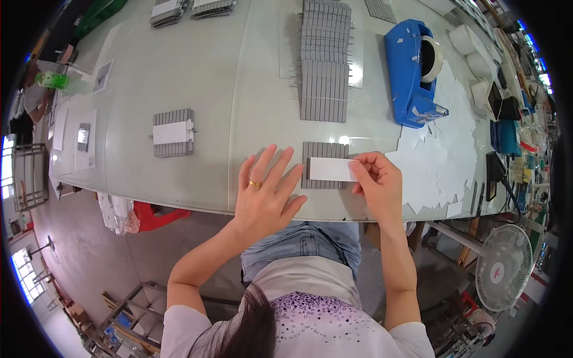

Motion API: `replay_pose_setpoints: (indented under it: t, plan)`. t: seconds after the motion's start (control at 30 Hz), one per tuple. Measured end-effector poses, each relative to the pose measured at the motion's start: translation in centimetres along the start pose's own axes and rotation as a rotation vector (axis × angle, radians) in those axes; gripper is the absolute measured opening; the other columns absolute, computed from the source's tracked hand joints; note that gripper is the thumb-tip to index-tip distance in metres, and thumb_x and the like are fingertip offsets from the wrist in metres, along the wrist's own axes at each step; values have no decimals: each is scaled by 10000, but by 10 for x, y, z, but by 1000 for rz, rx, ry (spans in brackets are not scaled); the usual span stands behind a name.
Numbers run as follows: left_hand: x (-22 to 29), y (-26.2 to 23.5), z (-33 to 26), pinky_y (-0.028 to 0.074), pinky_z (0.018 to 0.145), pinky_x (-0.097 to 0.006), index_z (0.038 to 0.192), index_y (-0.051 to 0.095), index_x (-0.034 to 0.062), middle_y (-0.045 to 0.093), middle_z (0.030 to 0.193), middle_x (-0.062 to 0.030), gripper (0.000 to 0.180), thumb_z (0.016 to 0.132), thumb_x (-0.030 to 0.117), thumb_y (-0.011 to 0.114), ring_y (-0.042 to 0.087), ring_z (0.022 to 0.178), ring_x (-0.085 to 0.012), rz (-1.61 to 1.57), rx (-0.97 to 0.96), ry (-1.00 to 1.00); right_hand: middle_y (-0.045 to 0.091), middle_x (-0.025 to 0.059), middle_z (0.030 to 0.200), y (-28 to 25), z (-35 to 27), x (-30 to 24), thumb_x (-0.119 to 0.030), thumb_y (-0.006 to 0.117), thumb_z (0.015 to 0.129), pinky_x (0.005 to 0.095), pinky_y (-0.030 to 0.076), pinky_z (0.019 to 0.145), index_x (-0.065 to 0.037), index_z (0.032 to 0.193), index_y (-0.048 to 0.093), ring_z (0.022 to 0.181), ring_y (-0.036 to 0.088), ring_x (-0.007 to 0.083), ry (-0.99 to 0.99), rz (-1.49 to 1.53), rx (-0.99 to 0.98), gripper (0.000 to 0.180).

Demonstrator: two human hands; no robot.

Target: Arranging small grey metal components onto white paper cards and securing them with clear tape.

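Observation:
In front of me a grey slatted piece (pixel 325 149) lies flat near the table's front edge. Across it lies a white paper strip (pixel 329 169), its right end pinched between the thumb and fingers of my right hand (pixel 379 182). My left hand (pixel 265 190), with a gold ring, is just to the left of the piece, fingers spread and holding nothing. Farther left rests a grey slatted stack (pixel 173 149) with a white band around its middle. Beyond the piece, a long overlapping row of similar grey slatted pieces (pixel 324 89) extends away from me.
A blue tape dispenser (pixel 412 77) with a roll of tape stands at the right. White paper scraps (pixel 439 161) spread below it. Banded grey stacks (pixel 213 7) sit at the far edge. A white fan (pixel 504 268) stands at the lower right, and a red stool (pixel 156 216) is under the table.

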State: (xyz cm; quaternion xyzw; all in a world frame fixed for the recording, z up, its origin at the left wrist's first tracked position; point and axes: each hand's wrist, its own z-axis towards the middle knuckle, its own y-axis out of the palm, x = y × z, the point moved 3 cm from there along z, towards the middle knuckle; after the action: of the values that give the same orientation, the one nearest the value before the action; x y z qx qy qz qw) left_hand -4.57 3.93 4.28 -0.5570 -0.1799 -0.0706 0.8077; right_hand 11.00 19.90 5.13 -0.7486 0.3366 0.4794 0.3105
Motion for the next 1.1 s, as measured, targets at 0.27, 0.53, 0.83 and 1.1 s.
replay_pose_setpoints:
  t: [0.27,0.53,0.83,1.1]
  plan:
    - [4,4,-4,263,1087,-554,1260,621,125,494,1432,-108,529,798,368,710,378,1363,-340,184,1,58,646,31,715,10,5,2,-112,653,917,211,424,499,12,931,653,541,552,64,-14,-65,-19,124]
    - [6,1,-3,255,1090,-555,1264,613,128,502,1431,-90,544,807,411,693,394,1364,-318,237,-28,67,658,38,725,12,5,3,-112,652,917,206,432,498,12,932,654,540,557,62,-22,-74,-25,125]
    - [13,4,-5,245,1100,-543,1290,605,115,490,1447,-77,567,815,418,675,396,1368,-298,369,-60,89,573,-23,719,-32,10,-12,-102,625,944,200,353,474,-9,1012,640,509,461,35,-160,-122,227,116]
    - [22,-9,-15,290,1088,-486,1193,700,162,564,1316,-73,340,889,294,623,472,1222,-317,222,345,142,615,25,942,-105,49,-65,-123,670,901,236,419,604,-71,1029,687,833,564,111,-741,-638,660,139]
